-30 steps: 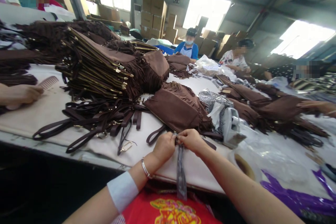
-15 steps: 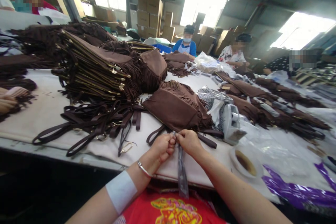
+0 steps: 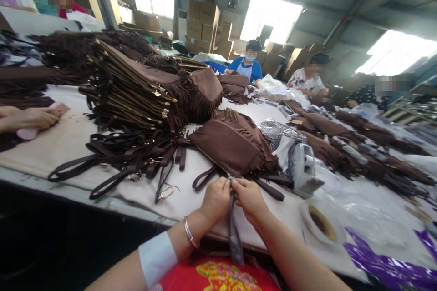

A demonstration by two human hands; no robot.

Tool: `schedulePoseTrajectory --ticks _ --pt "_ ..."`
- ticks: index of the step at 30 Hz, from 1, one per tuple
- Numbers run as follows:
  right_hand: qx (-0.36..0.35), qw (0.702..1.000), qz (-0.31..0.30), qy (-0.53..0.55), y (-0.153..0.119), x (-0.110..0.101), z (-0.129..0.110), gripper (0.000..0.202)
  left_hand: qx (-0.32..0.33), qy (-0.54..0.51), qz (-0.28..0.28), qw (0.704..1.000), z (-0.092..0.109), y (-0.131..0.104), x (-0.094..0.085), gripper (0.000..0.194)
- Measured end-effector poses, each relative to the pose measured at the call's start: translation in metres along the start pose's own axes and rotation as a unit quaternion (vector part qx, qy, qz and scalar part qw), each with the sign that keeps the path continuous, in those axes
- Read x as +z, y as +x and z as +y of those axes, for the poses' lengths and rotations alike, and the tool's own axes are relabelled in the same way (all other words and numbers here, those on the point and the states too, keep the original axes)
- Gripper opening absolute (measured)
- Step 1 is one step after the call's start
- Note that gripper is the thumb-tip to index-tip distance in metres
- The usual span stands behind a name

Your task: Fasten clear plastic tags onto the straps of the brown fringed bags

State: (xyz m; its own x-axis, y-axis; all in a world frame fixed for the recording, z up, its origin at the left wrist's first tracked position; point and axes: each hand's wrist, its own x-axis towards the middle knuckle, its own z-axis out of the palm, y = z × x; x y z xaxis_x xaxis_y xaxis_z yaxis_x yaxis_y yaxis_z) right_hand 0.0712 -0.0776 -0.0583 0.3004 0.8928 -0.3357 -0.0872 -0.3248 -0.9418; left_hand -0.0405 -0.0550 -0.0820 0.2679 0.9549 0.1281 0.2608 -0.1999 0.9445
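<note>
Both hands meet at the table's near edge, just in front of a brown fringed bag [image 3: 227,145]. My left hand [image 3: 215,202] is closed, its thumb and fingers pinching the top end of a dark strap in clear plastic [image 3: 234,236]. Pressed close against it, my right hand [image 3: 251,201] pinches the same end. The strap hangs down between my wrists towards my red apron. What lies right under the fingertips is hidden; a small metallic bit shows at the bag's corner just above them. Dark wrist loops [image 3: 269,189] lie on either side of the hands.
A tall stack of brown zipped bags [image 3: 136,86] stands left, with several straps [image 3: 112,173] spread before it. On the right lie a roll of tape [image 3: 322,223], clear plastic and purple film [image 3: 385,254]. Another person's hand [image 3: 37,118] works at far left; co-workers sit across the table.
My hands stay pinched together on the strap's end, the fingers slightly shifted. At far left, the other person's hand has moved right and now rests on a pinkish object. The view has shifted slightly.
</note>
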Motion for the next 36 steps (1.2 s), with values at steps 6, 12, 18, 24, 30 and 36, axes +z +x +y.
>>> schedulePoseTrajectory --ticks 6,12,18,24,30,36 --pt "0.048 0.981 -0.030 0.187 -0.007 0.004 0.003 0.030 0.019 -0.021 -0.009 1.000 0.007 -0.011 -0.006 0.031" --pt "0.084 0.939 -0.061 0.327 -0.009 0.007 0.008 0.015 -0.105 -0.234 -0.034 0.966 0.018 -0.017 0.000 0.029" --pt "0.172 0.913 -0.118 0.351 -0.011 0.010 0.008 0.022 -0.331 -0.552 -0.105 0.758 0.035 -0.013 -0.006 0.023" --pt "0.113 0.907 -0.098 0.394 -0.003 0.018 0.009 0.009 -0.415 -0.650 -0.155 0.617 0.040 -0.006 -0.020 0.019" --pt "0.096 0.912 -0.154 0.368 -0.002 0.014 0.005 0.012 -0.339 -0.594 -0.131 0.718 0.036 -0.010 -0.012 0.022" --pt "0.091 0.904 -0.241 0.342 -0.015 0.005 -0.004 0.028 -0.190 -0.351 -0.033 0.916 0.025 -0.014 -0.005 0.030"
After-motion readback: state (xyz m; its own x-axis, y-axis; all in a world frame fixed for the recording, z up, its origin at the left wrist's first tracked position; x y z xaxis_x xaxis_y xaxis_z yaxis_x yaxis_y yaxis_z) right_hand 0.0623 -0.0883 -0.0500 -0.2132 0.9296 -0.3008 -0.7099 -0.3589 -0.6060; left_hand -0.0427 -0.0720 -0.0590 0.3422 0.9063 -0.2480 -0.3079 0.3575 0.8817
